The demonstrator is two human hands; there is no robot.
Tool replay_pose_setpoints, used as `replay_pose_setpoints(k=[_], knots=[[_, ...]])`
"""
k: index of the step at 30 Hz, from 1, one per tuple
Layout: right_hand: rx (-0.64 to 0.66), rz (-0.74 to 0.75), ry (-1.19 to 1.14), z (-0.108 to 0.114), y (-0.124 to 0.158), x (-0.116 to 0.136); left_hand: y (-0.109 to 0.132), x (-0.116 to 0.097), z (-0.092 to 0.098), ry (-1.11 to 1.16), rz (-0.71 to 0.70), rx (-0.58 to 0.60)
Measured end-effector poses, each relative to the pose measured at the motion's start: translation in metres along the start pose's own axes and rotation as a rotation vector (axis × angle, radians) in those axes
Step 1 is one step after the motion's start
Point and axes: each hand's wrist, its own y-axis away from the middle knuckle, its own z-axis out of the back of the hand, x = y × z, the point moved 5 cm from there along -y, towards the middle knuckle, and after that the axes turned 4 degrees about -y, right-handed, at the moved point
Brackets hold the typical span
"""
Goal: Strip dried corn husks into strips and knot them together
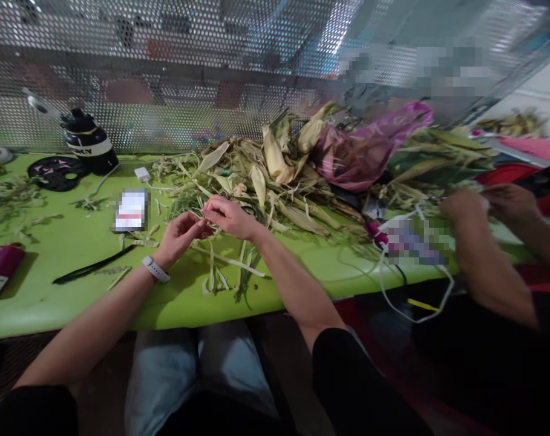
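Note:
My left hand (183, 237), with a white band on its wrist, is closed in a pinch above the front of the green table (161, 303). Close against it, my right hand (230, 217) is closed too, fingertips nearly touching the left ones. Whatever thin bit they hold is too small to make out. Below them lie pale strips of corn husk (229, 261). Just behind the hands is a clump of fine green shreds (188, 204). A large heap of dry corn husks (275, 160) spreads behind and to the right.
A pink plastic bag (360, 151) sits on the heap. To the left are a phone (131, 209), a black strap (93, 264), a purple box (1, 269), a dark bottle (89, 145) and a white charger (142, 174). A co-worker's hands (465, 209) work at the right, near white cords.

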Motion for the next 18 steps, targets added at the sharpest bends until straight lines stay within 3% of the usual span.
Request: replay_pose_setpoints(k=[11, 18], knots=[[-0.017, -0.022, -0.048, -0.003, 0.003, 0.004, -0.004, -0.002, 0.015, -0.228, -0.169, -0.092], [-0.049, -0.036, -0.007, -0.007, 0.004, 0.004, -0.001, -0.014, 0.015, -0.487, -0.202, -0.065]])
